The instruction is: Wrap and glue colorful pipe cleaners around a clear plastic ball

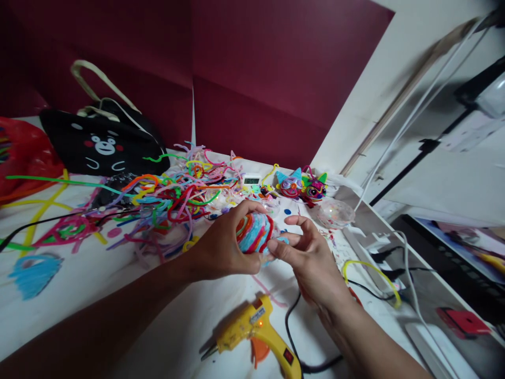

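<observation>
My left hand [223,242] is wrapped round a ball covered in coiled pipe cleaners [254,234], striped light blue, red and orange. From the right, my right hand [311,255] pinches a light blue pipe cleaner piece [282,240] against the ball's side. Part of the ball is hidden by my fingers. Below both hands, a yellow hot glue gun [256,323] lies on the white table [158,326] with its nozzle pointing left and a small light glowing.
A tangle of colourful pipe cleaners [177,192] spreads across the left and middle. Behind are a small digital display [251,180] and two finished-looking animal heads [291,184]. A black bag [102,142] stands back left; a clear dish [337,213] and cables lie right.
</observation>
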`<act>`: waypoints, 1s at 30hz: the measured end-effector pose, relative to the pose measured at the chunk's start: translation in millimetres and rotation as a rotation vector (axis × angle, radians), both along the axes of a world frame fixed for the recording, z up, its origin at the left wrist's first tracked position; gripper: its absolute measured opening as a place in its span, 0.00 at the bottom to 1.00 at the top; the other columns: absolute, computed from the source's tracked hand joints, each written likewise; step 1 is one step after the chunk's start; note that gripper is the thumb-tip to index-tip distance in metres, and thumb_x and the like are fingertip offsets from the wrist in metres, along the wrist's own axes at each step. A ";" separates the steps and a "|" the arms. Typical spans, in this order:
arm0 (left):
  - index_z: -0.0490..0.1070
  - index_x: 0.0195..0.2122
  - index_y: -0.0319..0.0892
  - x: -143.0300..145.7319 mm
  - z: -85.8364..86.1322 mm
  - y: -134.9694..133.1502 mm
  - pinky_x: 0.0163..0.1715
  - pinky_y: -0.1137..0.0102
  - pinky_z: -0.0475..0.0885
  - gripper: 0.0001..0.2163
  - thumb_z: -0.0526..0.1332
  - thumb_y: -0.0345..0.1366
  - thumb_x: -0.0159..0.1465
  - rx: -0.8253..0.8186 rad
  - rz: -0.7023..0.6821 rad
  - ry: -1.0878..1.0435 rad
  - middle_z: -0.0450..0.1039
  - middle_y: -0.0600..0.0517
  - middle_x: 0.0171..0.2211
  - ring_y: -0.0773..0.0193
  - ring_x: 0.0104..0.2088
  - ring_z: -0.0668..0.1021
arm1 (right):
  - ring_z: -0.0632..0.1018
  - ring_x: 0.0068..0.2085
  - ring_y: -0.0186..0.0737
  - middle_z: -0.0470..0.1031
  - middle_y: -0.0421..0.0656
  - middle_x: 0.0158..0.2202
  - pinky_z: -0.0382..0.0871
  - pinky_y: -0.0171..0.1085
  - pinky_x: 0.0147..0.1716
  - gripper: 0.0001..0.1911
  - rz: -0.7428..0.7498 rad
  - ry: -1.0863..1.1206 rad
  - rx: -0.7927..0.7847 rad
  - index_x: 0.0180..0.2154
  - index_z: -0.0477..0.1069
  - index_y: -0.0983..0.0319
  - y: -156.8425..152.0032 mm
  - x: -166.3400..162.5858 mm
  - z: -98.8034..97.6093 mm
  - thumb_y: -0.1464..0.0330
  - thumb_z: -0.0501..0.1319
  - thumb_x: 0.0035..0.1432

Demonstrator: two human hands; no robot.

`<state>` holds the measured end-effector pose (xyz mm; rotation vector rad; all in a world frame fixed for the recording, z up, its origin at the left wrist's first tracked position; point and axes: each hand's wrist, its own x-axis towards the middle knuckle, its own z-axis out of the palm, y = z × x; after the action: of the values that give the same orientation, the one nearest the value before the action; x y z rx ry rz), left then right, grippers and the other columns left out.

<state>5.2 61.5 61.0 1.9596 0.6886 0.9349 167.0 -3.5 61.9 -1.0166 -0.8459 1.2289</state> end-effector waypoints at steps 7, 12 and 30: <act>0.60 0.50 0.44 -0.2 -6.2 5.1 0.28 0.74 0.68 0.26 0.66 0.30 0.50 -0.230 -0.135 -0.078 0.69 0.56 0.36 0.67 0.30 0.72 | 0.78 0.21 0.32 0.80 0.36 0.21 0.71 0.29 0.27 0.34 -0.040 0.069 0.020 0.42 0.60 0.57 3.1 0.5 -2.4 0.73 0.78 0.36; 0.62 0.50 0.44 -2.8 -12.7 12.8 0.32 0.71 0.70 0.23 0.66 0.36 0.53 -0.290 -0.173 -0.138 0.70 0.54 0.38 0.63 0.35 0.74 | 0.79 0.21 0.32 0.81 0.36 0.22 0.71 0.31 0.29 0.33 -0.066 0.077 0.031 0.42 0.61 0.57 4.1 1.3 -4.7 0.73 0.77 0.38; 0.63 0.56 0.45 3.9 -19.4 4.0 0.34 0.67 0.73 0.27 0.67 0.44 0.57 -0.221 0.014 -0.024 0.74 0.52 0.38 0.61 0.33 0.76 | 0.78 0.22 0.31 0.80 0.34 0.22 0.71 0.30 0.29 0.33 -0.049 0.035 0.061 0.42 0.62 0.57 6.8 2.1 -8.8 0.72 0.78 0.37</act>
<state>9.1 65.5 41.6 1.7485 0.7592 0.8513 169.1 3.3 53.1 -0.9584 -0.8218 1.1692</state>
